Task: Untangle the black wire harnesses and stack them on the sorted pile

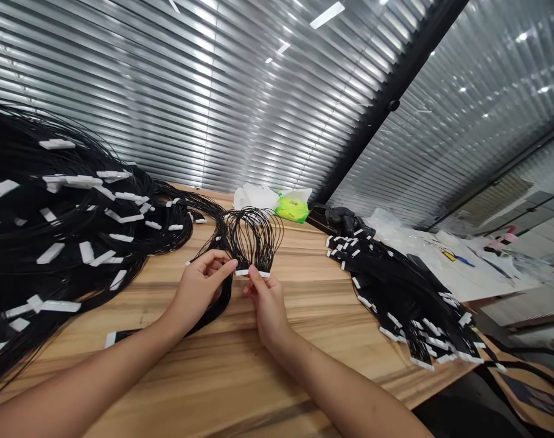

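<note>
A wire harness of many thin black wires (254, 234) rises in a loop above the wooden table, in the middle of the head view. Its white connector strip (243, 273) lies level between my two hands. My right hand (268, 301) pinches the right part of this connector between thumb and fingers. At the left end, my left hand (207, 283) is closed, thumb against fingers, at the harness's wires; exactly which strands it grips is hidden. Below my left wrist, a white connector end (111, 339) with a black lead lies on the table.
A large heap of black wires with white connectors (67, 243) covers the left side. Another pile of harnesses (396, 298) lies at the right edge of the wooden table (322, 322). Behind stand a green packet (292, 208) and white tissue (254, 197), before metal blinds (167, 91).
</note>
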Demonstrator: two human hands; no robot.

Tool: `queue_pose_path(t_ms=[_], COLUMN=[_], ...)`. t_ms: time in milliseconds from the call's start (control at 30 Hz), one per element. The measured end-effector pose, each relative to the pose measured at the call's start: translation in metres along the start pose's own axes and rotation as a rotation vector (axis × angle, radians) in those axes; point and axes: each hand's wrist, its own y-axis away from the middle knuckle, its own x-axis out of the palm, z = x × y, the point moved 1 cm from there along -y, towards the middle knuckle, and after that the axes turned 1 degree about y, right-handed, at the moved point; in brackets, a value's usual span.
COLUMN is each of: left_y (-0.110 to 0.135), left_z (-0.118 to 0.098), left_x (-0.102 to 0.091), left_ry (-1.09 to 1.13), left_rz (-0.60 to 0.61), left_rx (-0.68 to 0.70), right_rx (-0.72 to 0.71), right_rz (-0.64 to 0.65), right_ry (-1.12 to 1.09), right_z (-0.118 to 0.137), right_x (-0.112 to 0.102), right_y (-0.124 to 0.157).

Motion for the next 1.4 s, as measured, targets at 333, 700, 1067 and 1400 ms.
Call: queue_pose_path(t_ms=[333,700,1067,1400], left_y=[0.002,-0.006,-0.009,0.005], left_z=[-0.004,-0.004,0.005,-0.001], left_x=[-0.004,-0.011,-0.006,-0.006], left_ry=[-0.125,0.529,0.129,-0.301], left_rz=[-0.094,-0.136,-0.058,-0.158], left_rx=[0.043,0.025,-0.037,0.497], right_rx=[0.0,0.019,-0.142,-0.13], right_rz=[0.054,-0.117,-0.041,-0.013], right_ry=[0.09,-0.078,0.082,0.071], right_z=[0.003,0.011,0.017,0.018], right_x=[0.001,-0.006,0.001,0.003], right_y=[-0.001,-0.008,0.01,0.016])
